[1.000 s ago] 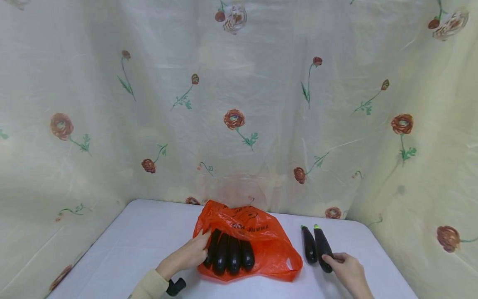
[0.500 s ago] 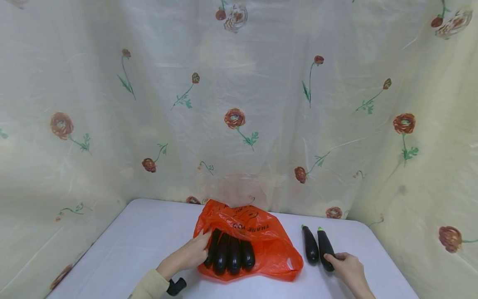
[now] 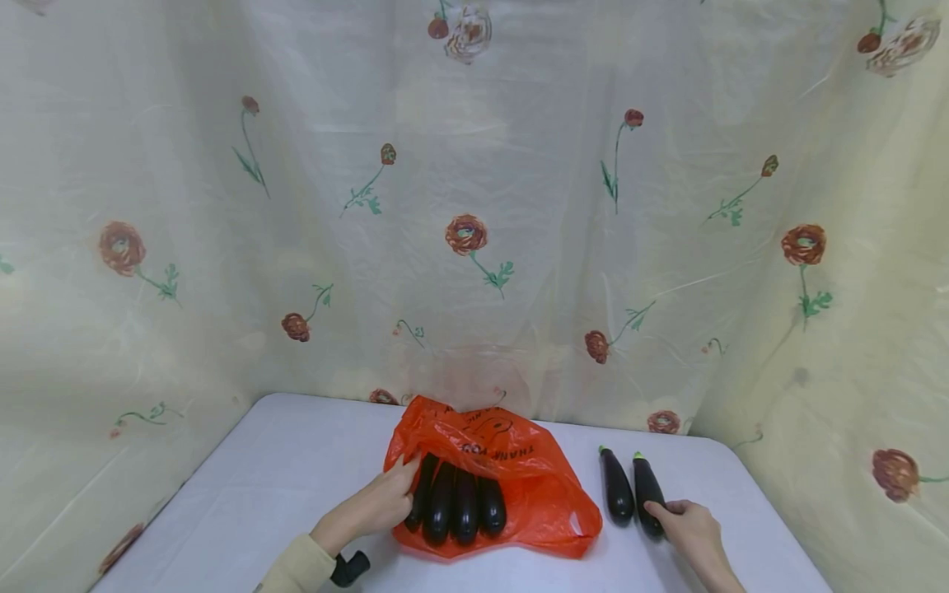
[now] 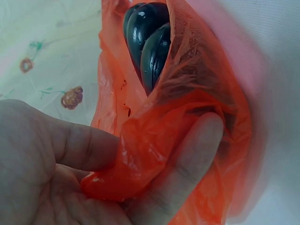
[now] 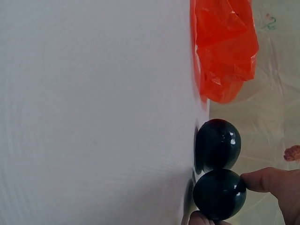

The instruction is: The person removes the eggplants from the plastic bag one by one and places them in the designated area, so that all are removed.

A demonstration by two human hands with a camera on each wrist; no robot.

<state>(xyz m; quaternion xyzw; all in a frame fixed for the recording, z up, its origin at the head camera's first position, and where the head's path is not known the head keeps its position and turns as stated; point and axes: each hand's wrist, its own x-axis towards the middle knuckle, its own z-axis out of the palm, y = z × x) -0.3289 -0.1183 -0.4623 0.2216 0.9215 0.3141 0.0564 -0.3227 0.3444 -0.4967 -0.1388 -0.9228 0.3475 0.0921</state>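
An orange plastic bag [image 3: 544, 498] lies on the table with several dark eggplants [image 3: 465, 506] side by side in its mouth. At the bag's left edge, my left hand [image 3: 380, 501] holds the plastic. In the left wrist view, folds of the bag [image 4: 140, 154] sit between thumb and finger. On the right, my right hand [image 3: 694, 534] grips the lower end of an eggplant [image 3: 643, 482] with a green stem end. The right wrist view shows thumb and fingertips on opposite sides of this eggplant [image 5: 219, 194]. Just left of it lies a second eggplant [image 3: 615, 487].
The white table [image 3: 282, 461] has rounded far corners. A pale curtain [image 3: 534, 247] printed with flowers hangs behind it and at both sides. Beside my left wrist is a black object [image 3: 351, 568], part of the wrist gear as far as I can tell.
My right hand has moved its eggplant slightly right, widening the gap at the top from the neighbouring eggplant. The left hand and the bag have stayed in place.
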